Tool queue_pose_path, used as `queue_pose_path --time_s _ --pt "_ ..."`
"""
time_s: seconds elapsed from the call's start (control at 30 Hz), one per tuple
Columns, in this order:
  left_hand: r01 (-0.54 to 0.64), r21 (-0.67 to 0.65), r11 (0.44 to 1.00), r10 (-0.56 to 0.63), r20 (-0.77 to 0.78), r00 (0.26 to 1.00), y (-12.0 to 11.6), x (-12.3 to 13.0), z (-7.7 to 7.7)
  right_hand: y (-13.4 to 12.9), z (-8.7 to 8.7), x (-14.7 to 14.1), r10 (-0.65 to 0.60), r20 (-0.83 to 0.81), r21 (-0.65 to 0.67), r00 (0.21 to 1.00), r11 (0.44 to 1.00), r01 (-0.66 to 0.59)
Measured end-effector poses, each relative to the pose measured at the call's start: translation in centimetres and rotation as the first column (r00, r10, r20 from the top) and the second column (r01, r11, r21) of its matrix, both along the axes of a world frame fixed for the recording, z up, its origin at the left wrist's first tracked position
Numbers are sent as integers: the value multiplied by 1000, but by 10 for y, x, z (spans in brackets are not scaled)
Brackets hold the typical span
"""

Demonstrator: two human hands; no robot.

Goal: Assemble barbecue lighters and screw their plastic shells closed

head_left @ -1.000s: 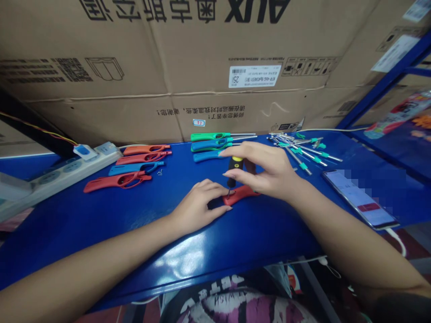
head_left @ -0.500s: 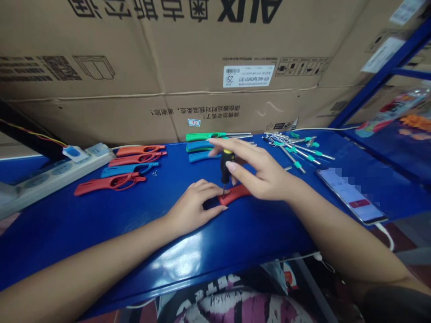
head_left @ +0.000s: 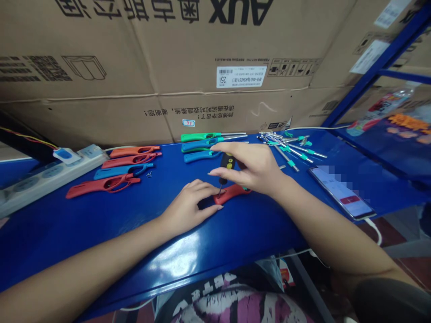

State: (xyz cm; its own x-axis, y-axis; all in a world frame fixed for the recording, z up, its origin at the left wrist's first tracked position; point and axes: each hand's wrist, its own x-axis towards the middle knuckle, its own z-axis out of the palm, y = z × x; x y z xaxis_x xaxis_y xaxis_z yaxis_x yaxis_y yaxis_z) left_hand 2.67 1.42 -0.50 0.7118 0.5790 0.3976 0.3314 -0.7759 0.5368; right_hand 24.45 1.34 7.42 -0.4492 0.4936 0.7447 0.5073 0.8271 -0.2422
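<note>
A red gas lighter body [head_left: 232,193] lies on the blue table in front of me. My left hand [head_left: 186,208] pinches its left end between thumb and forefinger. My right hand [head_left: 261,167] grips a black and yellow screwdriver [head_left: 227,168] from above, thumb and forefinger around the handle. The handle leans slightly right, and the shaft's tip meets the lighter near its left end. Whether a screw sits under the tip is too small to tell. My right hand partly hides the lighter's far end.
Red, orange and blue lighter bodies [head_left: 124,172] lie at left, beside tiny screws [head_left: 149,174] and a power strip [head_left: 50,175]. Green and blue lighters with metal tubes [head_left: 198,146] lie at the back. Further right are loose metal tubes [head_left: 291,163] and a phone [head_left: 341,192]. Cardboard [head_left: 161,107] stands behind.
The thumb and fingers of my right hand have shifted around the screwdriver handle, which now leans more to the right. My left hand keeps its grip. The whole view has shifted slightly.
</note>
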Motion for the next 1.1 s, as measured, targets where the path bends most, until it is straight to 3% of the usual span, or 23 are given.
queue_pose_path --time_s 0.07,0.17,0.27,0.37,0.47,0.6,0.67,0.77,1.0,1.1 --pt "-5 -3 1000 5 -11 1000 0 0 0 -2 1 0 54 0 -53 999 997 -54" --pt "-25 0 1000 25 -37 999 -1 1 0 -6 5 -1 212 -64 -283 975 933 -221" --pt "-55 -5 998 55 -47 997 -2 2 2 -3 9 2 172 -192 -349 966 908 -231" --pt "-65 -36 997 64 -36 997 -3 3 4 7 13 16 13 -339 -302 941 945 -122" --pt "-74 -41 996 73 -32 997 -4 5 7 24 13 42 -196 -340 -151 920 977 152" --pt "-100 -27 995 97 -79 992 -4 6 8 46 -4 84 -467 -111 68 877 877 476" --pt "-106 -12 994 104 -101 989 -3 6 7 55 -15 103 -564 -120 81 817 814 574" --pt "-112 4 994 112 -117 987 -3 6 7 64 -29 121 -638 -92 14 765 767 642" --pt "-121 0 993 120 -129 984 -3 5 6 66 -41 121 -635 165 -77 755 755 651" --pt "-115 1 993 114 -137 984 -2 5 5 65 -45 119 -636 319 -168 703 691 703"
